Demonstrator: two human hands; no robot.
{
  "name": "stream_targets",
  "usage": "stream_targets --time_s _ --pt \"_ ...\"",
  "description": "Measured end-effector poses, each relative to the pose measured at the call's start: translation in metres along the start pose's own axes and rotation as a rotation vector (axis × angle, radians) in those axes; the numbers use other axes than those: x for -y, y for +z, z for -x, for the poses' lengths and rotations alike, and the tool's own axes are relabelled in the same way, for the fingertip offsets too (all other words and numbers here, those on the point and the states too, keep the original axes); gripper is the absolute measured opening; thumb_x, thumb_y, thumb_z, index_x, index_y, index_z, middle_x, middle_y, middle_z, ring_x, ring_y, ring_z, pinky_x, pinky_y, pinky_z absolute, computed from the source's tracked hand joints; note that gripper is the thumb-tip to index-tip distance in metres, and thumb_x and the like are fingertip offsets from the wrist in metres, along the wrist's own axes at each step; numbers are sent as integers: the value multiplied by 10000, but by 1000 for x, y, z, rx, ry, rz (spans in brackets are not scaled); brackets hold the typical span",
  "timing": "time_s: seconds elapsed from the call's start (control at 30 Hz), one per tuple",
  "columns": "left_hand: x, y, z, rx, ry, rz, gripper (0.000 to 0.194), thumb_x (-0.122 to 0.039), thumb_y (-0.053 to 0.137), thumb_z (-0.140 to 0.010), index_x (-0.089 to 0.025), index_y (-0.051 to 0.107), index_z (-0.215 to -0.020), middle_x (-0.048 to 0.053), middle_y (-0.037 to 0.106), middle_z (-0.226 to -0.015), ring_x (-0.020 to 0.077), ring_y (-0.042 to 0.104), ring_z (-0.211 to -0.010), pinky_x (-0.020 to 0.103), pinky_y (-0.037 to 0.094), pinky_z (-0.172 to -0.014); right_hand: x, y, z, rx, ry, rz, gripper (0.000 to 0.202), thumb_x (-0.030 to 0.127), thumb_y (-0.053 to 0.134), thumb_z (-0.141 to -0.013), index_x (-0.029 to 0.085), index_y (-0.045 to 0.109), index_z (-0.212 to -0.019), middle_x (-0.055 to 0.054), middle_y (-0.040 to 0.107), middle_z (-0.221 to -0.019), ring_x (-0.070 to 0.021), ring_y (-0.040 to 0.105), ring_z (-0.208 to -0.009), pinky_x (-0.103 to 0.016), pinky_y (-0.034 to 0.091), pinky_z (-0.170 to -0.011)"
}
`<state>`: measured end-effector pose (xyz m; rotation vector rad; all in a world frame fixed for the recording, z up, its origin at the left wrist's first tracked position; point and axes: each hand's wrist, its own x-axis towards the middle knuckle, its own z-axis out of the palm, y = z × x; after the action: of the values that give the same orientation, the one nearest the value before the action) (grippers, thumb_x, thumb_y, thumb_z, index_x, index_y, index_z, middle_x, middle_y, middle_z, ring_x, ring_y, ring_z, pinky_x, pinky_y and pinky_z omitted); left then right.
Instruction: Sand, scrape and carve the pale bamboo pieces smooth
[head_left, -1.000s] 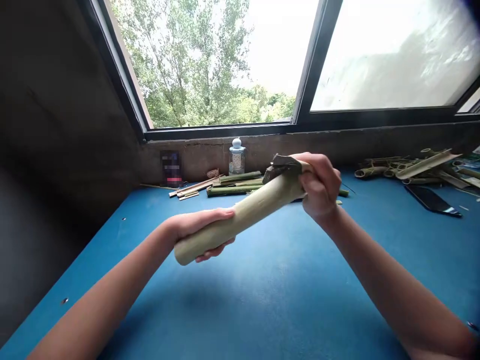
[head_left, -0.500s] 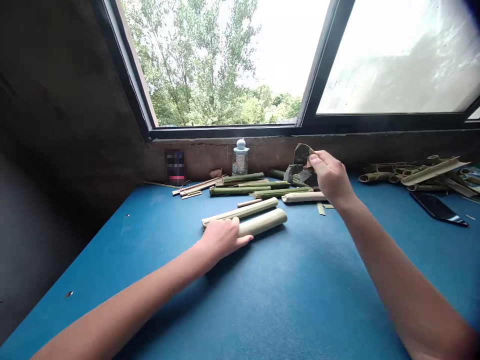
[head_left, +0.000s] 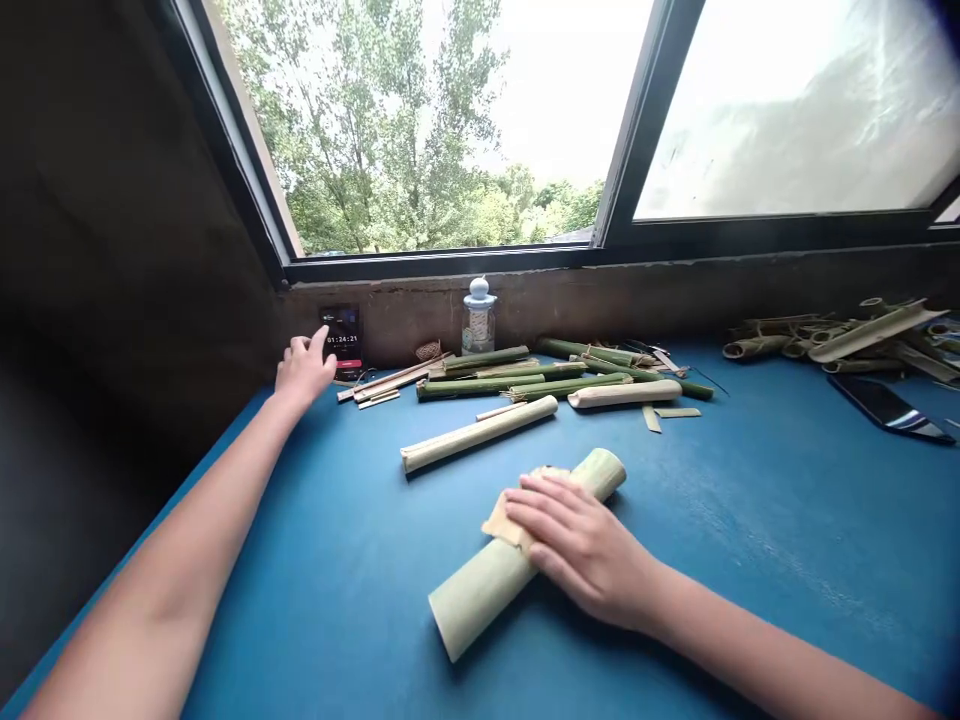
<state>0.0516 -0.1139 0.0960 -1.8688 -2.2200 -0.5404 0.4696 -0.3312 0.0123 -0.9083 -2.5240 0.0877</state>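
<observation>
Beneath the right-hand fingers point(head_left: 551, 522), a tan sheet point(head_left: 502, 524); under it, pale bamboo point(head_left: 484, 595)

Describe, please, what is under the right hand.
A tan-backed sandpaper sheet lies under the right hand, over a bamboo piece. The hand hides part of the sheet; the bamboo surface beneath it is covered.

Left arm point(head_left: 187, 560) stretched toward the surface's point(head_left: 337, 600) far left corner | left hand point(head_left: 302, 372) index finger extended | right forearm point(head_left: 757, 622) angles in from near right corner | right hand point(head_left: 581, 545) palm down, fingers outstretched
</observation>
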Motion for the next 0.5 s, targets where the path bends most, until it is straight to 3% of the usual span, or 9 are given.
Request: stream_targets --time_s 0.07,0.2,0.33,0.4,0.5 --pt "8 14 -20 -10 -5 15 702 -495 369 -945 -253 273 -1596 230 401 -1485 445 446 -1340 576 413 -1057 -2 -1 0 20 -40 -26 475 395 385 -1047 197 501 -1464 -76 566 -1481 -273 442 -1433 -495 329 -1207" --pt "12 33 -44 -26 -1 41 705 -583 365 -937 -335 280 -1591 214 396 -1505 468 430 -1347 641 397 -1044 -14 -8 -1 8 88 -69 494 425 287 -1068 198 547 -1421 -86 588 -1456 -266 433 -1436 -499 323 -1208" --pt "21 41 -46 -175 70 150 653 -530 364 -951 -338 325 -1575 166 420 -1500 414 471 -1336 579 423 -1067 -6 -12 -6 128 -24 -99 710 655 395 -982 211 414 -1535 -99 478 -1554 -299 394 -1462 -542 273 -1230" --pt "27 45 -45 -210 35 223 673 -487 397 -946 -296 304 -1584 151 424 -1512 376 467 -1357 526 406 -1109 -5 -10 -7 131 -100 -69 760 663 499 -940 222 398 -1550 -104 454 -1571 -303 404 -1458 -527 292 -1227" --pt "36 56 -47 -99 -128 300 755 -456 461 -912 -110 306 -1565 209 490 -1473 373 469 -1367 490 390 -1134 -23 -7 -5 51 -104 -26 522 436 497 -1017 232 488 -1497 -94 511 -1527 -263 455 -1433 -494 339 -1215"
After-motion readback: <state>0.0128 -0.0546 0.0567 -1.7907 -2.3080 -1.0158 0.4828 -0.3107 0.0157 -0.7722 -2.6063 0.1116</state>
